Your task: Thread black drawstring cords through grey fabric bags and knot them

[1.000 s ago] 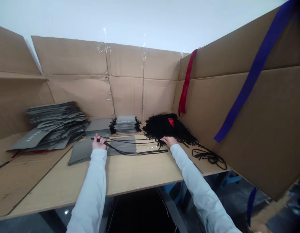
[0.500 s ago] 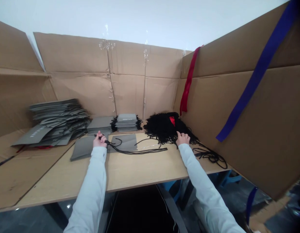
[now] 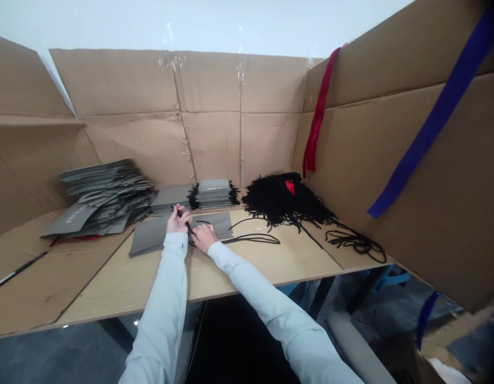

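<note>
My left hand [image 3: 178, 220] is closed around black cords [image 3: 251, 239], whose loose lengths trail right across the table. Close beside it, my right hand [image 3: 204, 236] has its fingers bent onto the same cords; its fingertips are partly hidden. Under and behind the hands lie a stack of grey sheets [image 3: 148, 236] and a single flat grey piece [image 3: 222, 224]. A thin metal needle-like rod [image 3: 253, 231] rests to the right of them. Farther right is a big heap of black cords [image 3: 277, 202] with a red patch on it.
Tall piles of grey bags [image 3: 106, 197] stand at the left. A neat bundle of grey bags with black cords [image 3: 214, 193] sits at the back. Cardboard walls [image 3: 210, 85] enclose the table [image 3: 239, 266]. Red [image 3: 321, 112] and blue ribbons [image 3: 431, 122] hang at the right.
My right hand has moved left from the black heap to the cords beside my left hand. My left hand still grips the cords. The view has shifted slightly.
</note>
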Demonstrator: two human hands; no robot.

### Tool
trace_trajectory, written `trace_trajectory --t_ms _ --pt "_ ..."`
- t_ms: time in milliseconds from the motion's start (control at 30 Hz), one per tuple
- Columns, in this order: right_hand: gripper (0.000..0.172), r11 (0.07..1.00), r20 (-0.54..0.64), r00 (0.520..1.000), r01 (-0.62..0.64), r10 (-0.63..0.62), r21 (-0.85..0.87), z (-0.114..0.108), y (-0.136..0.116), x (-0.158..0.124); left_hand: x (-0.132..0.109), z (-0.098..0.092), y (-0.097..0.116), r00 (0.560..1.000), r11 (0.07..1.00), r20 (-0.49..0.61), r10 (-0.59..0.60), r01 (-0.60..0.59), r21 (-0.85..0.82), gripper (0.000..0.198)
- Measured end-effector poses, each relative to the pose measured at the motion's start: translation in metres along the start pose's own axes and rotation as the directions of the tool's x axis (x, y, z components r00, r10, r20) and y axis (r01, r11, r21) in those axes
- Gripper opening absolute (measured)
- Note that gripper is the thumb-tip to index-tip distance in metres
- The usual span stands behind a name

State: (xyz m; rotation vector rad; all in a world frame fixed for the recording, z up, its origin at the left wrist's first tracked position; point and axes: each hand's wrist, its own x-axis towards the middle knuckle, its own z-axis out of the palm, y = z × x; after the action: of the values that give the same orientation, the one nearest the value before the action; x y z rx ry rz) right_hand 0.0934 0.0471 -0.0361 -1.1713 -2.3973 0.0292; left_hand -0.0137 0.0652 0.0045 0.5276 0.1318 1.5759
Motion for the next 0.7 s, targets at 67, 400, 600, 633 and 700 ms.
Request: trace_trajectory --t_ms 67,400,600,633,700 --pt "0.030 0.999 0.042 0.999 -0.032 0.032 0.015 -0.007 0.010 -0.003 0.003 -0.007 0.004 0.997 0.995 -0.024 0.080 -0.081 -0.056 0.031" --pt "0.023 0.991 -0.045 0.996 -0.067 0.072 0.113 -0.044 0.114 -0.045 0.010 -0.025 0.013 0.949 0.938 -0.226 0.221 -0.270 -0.216 0.034" --pt "0.033 0.902 -0.052 0.983 -0.137 0.173 0.409 -0.071 0.166 -0.086 0.013 -0.027 0.012 0.933 0.951 -0.274 0.234 -0.279 -0.135 0.033" --pt "0.035 0.882 -0.029 0.984 -0.146 0.178 0.448 -0.074 0.171 -0.091 0.013 -0.028 0.012 0.929 0.953 -0.284 0.238 -0.280 -0.117 0.034" --pt "0.036 0.839 -0.002 0.982 -0.159 0.187 0.520 -0.079 0.180 -0.096 0.013 -0.028 0.011 0.924 0.958 -0.290 0.248 -0.279 -0.071 0.033"
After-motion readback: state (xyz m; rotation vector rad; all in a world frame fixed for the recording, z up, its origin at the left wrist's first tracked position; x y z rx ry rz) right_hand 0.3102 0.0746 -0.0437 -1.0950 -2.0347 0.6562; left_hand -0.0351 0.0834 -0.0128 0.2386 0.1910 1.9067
